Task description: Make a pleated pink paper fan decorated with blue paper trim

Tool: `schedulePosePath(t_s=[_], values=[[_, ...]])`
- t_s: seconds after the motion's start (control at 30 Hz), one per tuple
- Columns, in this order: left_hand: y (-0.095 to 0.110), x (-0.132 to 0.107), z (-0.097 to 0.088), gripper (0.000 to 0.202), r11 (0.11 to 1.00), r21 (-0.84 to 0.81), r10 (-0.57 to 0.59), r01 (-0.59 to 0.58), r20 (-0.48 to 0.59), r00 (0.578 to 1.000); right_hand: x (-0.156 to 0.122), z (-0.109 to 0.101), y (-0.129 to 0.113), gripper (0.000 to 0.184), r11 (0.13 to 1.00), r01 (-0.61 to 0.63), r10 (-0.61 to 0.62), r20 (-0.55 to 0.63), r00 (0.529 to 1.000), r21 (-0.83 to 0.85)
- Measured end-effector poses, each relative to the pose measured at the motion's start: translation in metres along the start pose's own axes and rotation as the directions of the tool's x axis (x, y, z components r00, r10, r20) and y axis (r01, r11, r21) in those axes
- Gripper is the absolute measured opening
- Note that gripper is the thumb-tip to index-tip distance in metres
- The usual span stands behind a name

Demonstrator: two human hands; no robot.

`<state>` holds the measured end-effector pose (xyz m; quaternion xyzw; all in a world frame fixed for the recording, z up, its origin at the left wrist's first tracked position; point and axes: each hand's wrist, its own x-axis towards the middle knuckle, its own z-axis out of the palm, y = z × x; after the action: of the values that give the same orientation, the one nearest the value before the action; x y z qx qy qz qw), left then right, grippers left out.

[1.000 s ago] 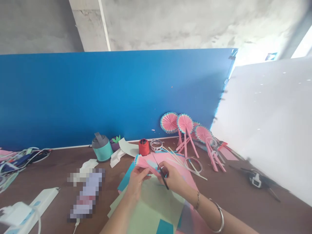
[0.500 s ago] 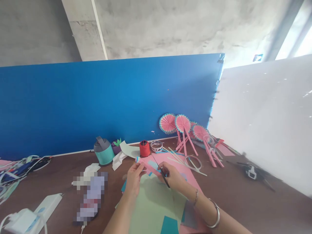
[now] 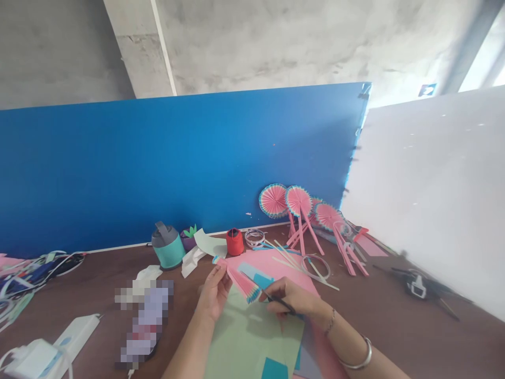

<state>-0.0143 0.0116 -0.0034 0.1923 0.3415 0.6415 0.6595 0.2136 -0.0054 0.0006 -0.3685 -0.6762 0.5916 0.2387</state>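
Note:
My left hand [image 3: 215,292] pinches one end of a pleated pink paper strip with blue edges [image 3: 239,279], held slanting over the sheets. My right hand [image 3: 294,300] is closed round a thin dark tool [image 3: 281,302], which looks like scissors, just right of the strip's lower end. Both hands hover over a pale green sheet [image 3: 248,342] and a pink sheet [image 3: 276,263] lying on the brown table [image 3: 394,326].
Several finished pink paper fans on sticks [image 3: 300,210] lean against the blue board [image 3: 177,163]. A red thread spool [image 3: 234,241], a teal and grey cup [image 3: 168,245], tape rings [image 3: 254,237], white chargers [image 3: 47,347] and a dark tool [image 3: 418,287] lie around.
The pleated strip has swung down to slant between my hands. My right hand has moved right and lower with the dark tool. The view shifted slightly.

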Motion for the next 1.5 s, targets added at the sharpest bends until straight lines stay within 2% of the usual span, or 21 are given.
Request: schedulePosePath(t_s=[0.2, 0.3, 0.63, 0.77, 0.93, 1.1, 1.3, 1.5], values=[[0.0, 0.003, -0.003, 0.011, 1.0, -0.008, 0.012, -0.012, -0.002, 1.0, -0.004, -0.005, -0.002, 0.042, 1.0, 0.009, -0.009, -0.015, 1.0, 0.02], [0.0, 0.003, -0.004, 0.012, 1.0, -0.005, 0.014, -0.014, 0.004, 1.0, -0.005, -0.007, -0.001, 0.042, 1.0, -0.021, 0.02, 0.014, 1.0, 0.016], [-0.004, 0.0, -0.001, 0.023, 0.997, 0.071, -0.007, 0.003, 0.059, 0.998, -0.006, 0.001, -0.006, 0.045, 0.999, -0.035, 0.035, 0.048, 0.998, 0.003], [-0.006, -0.004, 0.003, 0.031, 0.99, 0.142, -0.016, -0.002, 0.12, 0.993, -0.004, 0.007, -0.011, 0.033, 0.999, -0.05, 0.05, 0.02, 0.999, -0.019], [-0.008, -0.007, 0.004, 0.032, 0.974, 0.225, -0.001, -0.038, 0.171, 0.985, -0.004, 0.011, -0.015, 0.018, 0.991, -0.059, 0.056, -0.03, 0.998, -0.117], [-0.007, -0.007, 0.006, 0.035, 0.953, 0.287, 0.046, -0.097, 0.179, 0.983, -0.006, 0.009, -0.013, 0.027, 0.961, -0.011, -0.009, -0.072, 0.997, -0.276], [-0.004, -0.011, 0.011, 0.039, 0.924, 0.342, 0.119, -0.17, 0.165, 0.979, -0.005, 0.005, -0.008, 0.051, 0.987, -0.012, 0.006, -0.036, 0.999, -0.158], [-0.003, -0.015, 0.014, 0.037, 0.907, 0.386, 0.104, -0.171, 0.19, 0.976, -0.004, 0.002, -0.007, 0.043, 0.991, 0.02, -0.021, -0.01, 1.0, -0.13]])
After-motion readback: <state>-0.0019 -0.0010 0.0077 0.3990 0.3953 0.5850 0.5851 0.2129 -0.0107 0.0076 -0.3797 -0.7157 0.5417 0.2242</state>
